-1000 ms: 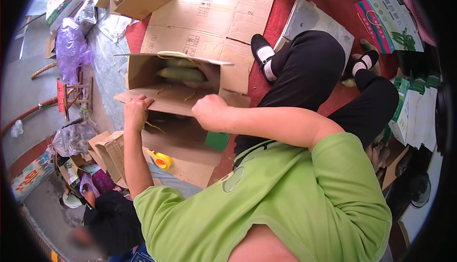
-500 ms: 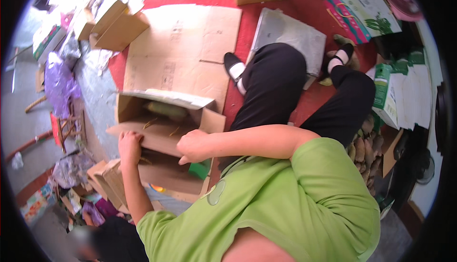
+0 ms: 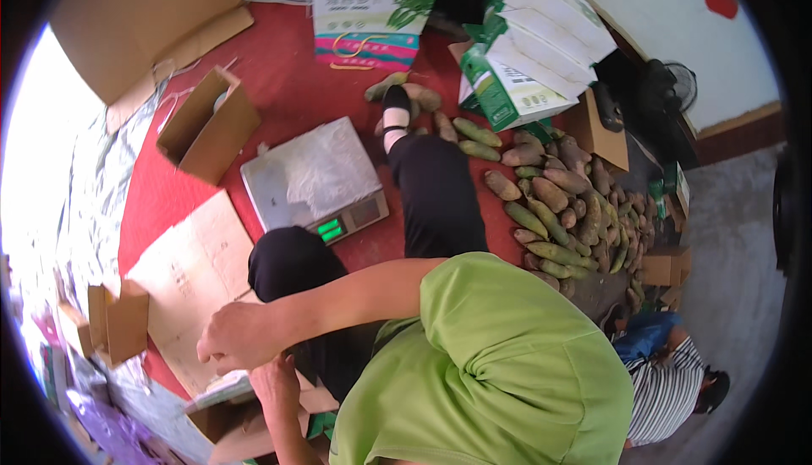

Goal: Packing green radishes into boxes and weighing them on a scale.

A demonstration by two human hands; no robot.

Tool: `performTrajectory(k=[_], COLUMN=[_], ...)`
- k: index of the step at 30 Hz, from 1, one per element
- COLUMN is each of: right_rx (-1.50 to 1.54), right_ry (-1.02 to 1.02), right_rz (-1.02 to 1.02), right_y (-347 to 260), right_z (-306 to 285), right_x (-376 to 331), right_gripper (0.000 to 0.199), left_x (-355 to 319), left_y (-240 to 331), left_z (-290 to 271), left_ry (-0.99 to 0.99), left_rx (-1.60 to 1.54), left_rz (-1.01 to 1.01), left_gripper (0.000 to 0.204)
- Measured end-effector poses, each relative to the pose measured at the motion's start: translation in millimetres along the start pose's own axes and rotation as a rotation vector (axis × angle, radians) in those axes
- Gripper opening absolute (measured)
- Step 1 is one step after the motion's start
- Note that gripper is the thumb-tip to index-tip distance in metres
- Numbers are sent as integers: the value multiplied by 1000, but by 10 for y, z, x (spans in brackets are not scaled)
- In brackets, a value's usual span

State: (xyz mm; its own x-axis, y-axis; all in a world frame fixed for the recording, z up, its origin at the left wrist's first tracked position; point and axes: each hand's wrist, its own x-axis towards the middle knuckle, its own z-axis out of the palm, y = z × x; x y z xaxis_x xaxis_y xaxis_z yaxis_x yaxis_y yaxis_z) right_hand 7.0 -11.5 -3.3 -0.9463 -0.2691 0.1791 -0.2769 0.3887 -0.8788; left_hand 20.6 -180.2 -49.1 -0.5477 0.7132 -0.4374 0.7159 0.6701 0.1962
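- The right hand [image 3: 241, 336] rested curled, knuckles up, over the upper flap of the cardboard box [image 3: 245, 421]; whether its fingers gripped the flap could not be told.
- The left hand [image 3: 272, 383] sat just below, touching the box edge, its grip hidden.
- The box lay on the red floor mat [image 3: 288, 84], near the lower frame edge.
- A weighing scale [image 3: 313, 182] stood beyond the knees.

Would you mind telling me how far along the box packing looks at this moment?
Done: nothing visibly finished. In hand: both hands, right hand and left hand, are at the open cardboard box by the lower edge; its contents are hidden. Left: a large pile of tubers lies loose on the floor, and the scale carries no produce.
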Motion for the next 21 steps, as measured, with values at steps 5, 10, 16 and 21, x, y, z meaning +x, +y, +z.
performTrajectory(k=[5,10,16,21], right_rx=[-4,-144,-477,-746], right_ry=[380,806,1112,1107], right_rz=[98,277,616,916], right_y=[234,804,1509,1685], right_z=[-1200,-2235,-3189,-3810], right_x=[-685,-1709,-2904,-3600], right_gripper=[29,27,23,31], left_x=[176,50,-287,-159], left_y=[-420,-440,-1549,-704], left_z=[1055,1000,1489,857], left_ry=[-168,-571,-423,-648], left_rx=[345,453,-663,-1117], left_rz=[241,192,-447,-832], left_gripper=[26,21,14,22])
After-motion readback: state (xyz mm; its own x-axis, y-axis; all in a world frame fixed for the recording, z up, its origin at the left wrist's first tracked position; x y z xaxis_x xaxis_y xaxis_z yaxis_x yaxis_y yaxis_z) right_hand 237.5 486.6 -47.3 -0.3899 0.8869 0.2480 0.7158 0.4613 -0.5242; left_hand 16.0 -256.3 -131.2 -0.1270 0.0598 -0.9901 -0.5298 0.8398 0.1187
